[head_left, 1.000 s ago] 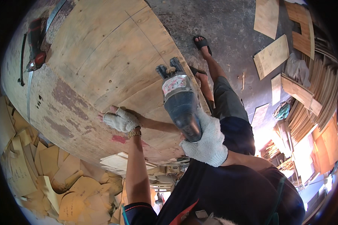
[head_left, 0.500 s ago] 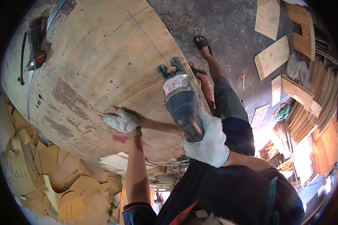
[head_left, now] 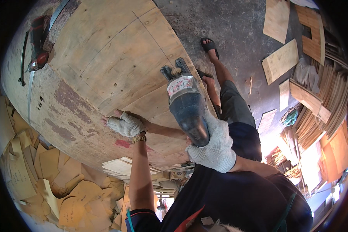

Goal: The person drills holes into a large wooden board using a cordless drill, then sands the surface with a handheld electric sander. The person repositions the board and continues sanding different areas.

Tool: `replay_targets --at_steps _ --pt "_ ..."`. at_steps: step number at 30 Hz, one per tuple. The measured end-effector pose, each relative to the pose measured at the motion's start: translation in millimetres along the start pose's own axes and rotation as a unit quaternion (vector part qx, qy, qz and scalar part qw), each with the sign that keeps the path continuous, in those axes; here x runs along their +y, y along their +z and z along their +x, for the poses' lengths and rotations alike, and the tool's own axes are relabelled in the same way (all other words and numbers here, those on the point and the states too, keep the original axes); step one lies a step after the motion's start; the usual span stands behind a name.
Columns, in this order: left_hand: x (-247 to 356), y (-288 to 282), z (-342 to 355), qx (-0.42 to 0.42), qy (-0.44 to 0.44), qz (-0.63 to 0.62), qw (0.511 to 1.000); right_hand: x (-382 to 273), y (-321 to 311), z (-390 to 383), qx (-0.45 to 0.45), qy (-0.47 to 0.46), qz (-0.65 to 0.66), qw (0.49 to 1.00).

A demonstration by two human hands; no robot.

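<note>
My right hand (head_left: 214, 145), in a white knit glove, grips a dark power tool (head_left: 183, 108), apparently a jigsaw, with a pale label near its forked front. That front sits at the right edge of a plywood sheet (head_left: 116, 50) marked with pencilled lines. My left hand (head_left: 125, 123), in a fingerless white glove above a gold-coloured watch, lies flat on the plywood with fingers apart. A red-and-black tool (head_left: 38, 58), possibly a drill, rests at the upper left of the worktop (head_left: 65, 108), beside a metal straightedge (head_left: 30, 96) and a thin black bar (head_left: 24, 58).
Beyond the sheet's right edge are legs and sandalled feet (head_left: 208, 46) on the concrete floor (head_left: 239, 27). Loose boards (head_left: 278, 62) lie there, with stacked plywood (head_left: 328, 96) at the right. A large heap of tan cut sheets (head_left: 62, 170) fills the lower left.
Over the last second the power tool and both hands have stayed nearly in place, with only a very slight shift in the view.
</note>
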State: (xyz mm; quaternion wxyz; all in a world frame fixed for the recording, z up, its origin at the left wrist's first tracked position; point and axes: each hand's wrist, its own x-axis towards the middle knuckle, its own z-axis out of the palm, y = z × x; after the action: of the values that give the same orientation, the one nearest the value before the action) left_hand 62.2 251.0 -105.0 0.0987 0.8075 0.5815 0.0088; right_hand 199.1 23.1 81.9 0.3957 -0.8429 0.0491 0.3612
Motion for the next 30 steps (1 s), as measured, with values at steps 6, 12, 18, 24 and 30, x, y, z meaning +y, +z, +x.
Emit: replay_targets --at_steps 6,12,18,24,30 --pt "-8 0 2 -0.004 0.022 -0.010 1.000 -5 -1 1 -0.005 0.005 -0.035 0.999" --pt "2 -3 0 -0.011 -0.003 -0.017 1.000 -9 -1 2 -0.011 0.020 -0.008 1.000" --pt "-1 -2 1 0.007 0.014 -0.007 1.000 -7 -1 13 -0.024 0.005 0.029 0.999" --pt "-11 4 3 0.019 0.014 -0.001 1.000 -15 5 11 0.029 -0.002 0.022 0.999" --pt "-8 3 2 0.007 -0.005 0.024 1.000 2 13 12 0.017 -0.009 0.042 0.999"
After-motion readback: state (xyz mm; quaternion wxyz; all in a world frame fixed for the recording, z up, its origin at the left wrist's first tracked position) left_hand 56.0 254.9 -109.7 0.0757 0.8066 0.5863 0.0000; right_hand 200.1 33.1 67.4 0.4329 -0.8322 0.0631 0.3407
